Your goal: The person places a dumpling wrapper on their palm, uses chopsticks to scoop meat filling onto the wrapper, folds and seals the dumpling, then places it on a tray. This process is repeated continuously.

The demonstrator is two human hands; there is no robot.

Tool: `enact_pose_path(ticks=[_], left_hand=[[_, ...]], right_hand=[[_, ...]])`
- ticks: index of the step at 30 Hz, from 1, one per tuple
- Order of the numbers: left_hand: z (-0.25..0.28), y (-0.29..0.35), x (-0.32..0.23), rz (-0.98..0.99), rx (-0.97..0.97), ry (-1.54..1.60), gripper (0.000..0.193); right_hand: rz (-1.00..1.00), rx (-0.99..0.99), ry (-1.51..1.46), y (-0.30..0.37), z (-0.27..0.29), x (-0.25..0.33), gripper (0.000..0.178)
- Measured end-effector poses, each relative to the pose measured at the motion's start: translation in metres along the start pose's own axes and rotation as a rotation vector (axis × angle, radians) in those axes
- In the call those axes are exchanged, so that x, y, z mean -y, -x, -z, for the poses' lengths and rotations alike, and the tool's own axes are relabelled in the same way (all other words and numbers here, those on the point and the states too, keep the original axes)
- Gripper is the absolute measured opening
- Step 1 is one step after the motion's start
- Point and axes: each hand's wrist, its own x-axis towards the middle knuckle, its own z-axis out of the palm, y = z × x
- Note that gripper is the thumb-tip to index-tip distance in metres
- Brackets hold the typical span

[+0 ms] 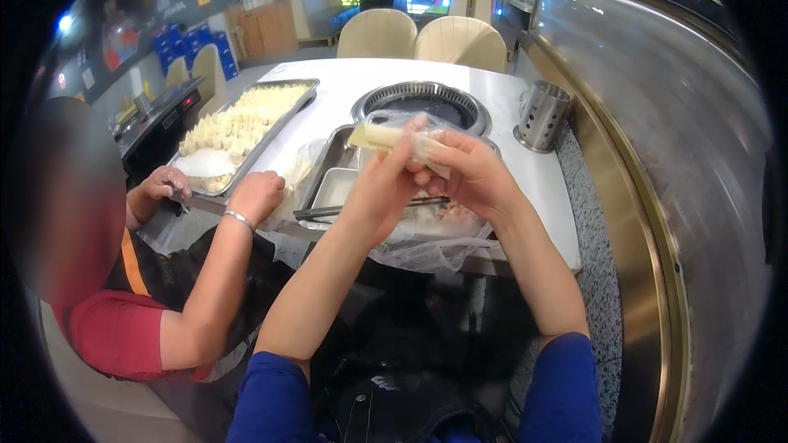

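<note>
My left hand (392,172) and my right hand (471,171) meet above the near side of the table, fingers closed on a pale dough wrapper (373,138). It looks long and folded, and its flat end sticks out to the left past my left fingers. Below my wrists, dark chopsticks (322,213) lie across a metal tray (310,190). That tray holds a white container (333,189). Clear plastic (439,248) spreads under my hands, with pinkish minced filling (453,212) showing in it. My hands hide part of the tray.
On my left sits a co-worker with a hand (256,197) by loose wrappers (300,166). A large tray (308,98) of shaped dumplings (238,119) stands beyond. A round grill (420,98) is set in the white table (328,74); a perforated metal cup (543,116) stands right, near a metal partition (648,115).
</note>
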Motion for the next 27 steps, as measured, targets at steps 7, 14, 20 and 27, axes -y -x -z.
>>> enact_pose_path(ticks=[7, 14, 20, 27], left_hand=[[0.006, 0.032, -0.061, -0.326, -0.211, 0.111, 0.045], [0.027, 0.105, -0.050, -0.299, -0.357, 0.268, 0.040], [0.038, 0.138, -0.034, -0.121, -0.490, 0.315, 0.036], [0.068, 0.141, -0.008, -0.048, -0.486, 0.366, 0.043]], right_hand=[[0.150, 0.076, 1.140, -0.040, 0.005, -0.018, 0.017], [0.060, 0.339, 1.899, -0.077, -0.008, -0.083, 0.018], [0.057, 0.044, 1.880, -0.071, -0.020, -0.008, 0.020], [0.138, -0.048, 0.871, -0.083, -0.039, 0.013, 0.015]])
